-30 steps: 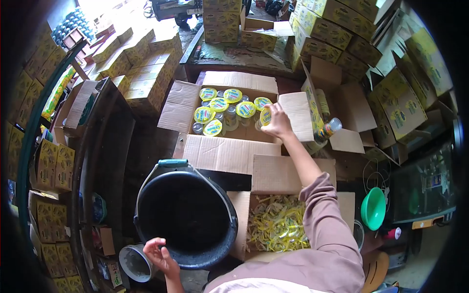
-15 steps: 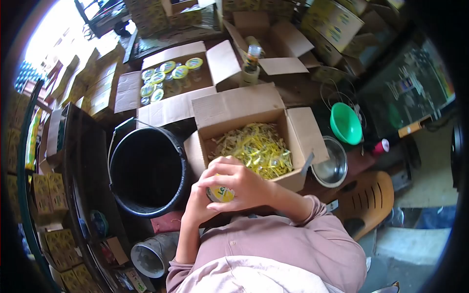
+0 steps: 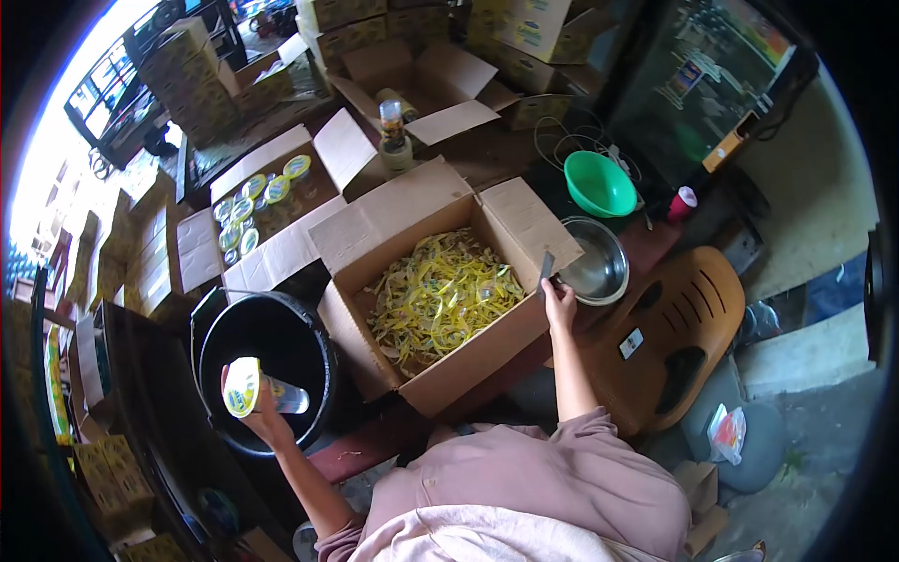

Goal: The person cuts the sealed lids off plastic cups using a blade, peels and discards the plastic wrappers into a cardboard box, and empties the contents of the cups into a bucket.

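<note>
My left hand (image 3: pixel 269 423) is closed around a clear plastic cup (image 3: pixel 290 397) with a yellow and white printed lid (image 3: pixel 243 387). The cup is tipped on its side above the black bucket (image 3: pixel 334 375). At the right corner of the open cardboard box (image 3: pixel 478 361), my right hand (image 3: pixel 560 305) is closed on a knife (image 3: pixel 546 269), its grey blade pointing up beside the flap; the handle is mostly hidden by the fingers. Yellow and clear plastic strips (image 3: pixel 440 300) fill the bottom of that box.
Several lidded cups (image 3: pixel 277 190) stand in another open box (image 3: pixel 281 150) at the back left. A glass bottle (image 3: pixel 391 117) stands behind the near box. Right of it are a steel bowl (image 3: pixel 613 267), a green basin (image 3: pixel 599 184) and an orange-brown chair (image 3: pixel 707 290) with a phone (image 3: pixel 631 343).
My hands have parted from around the cup. The left carried it left over the bucket; the right moved to the knife at the box corner and took hold. The view has shifted.
</note>
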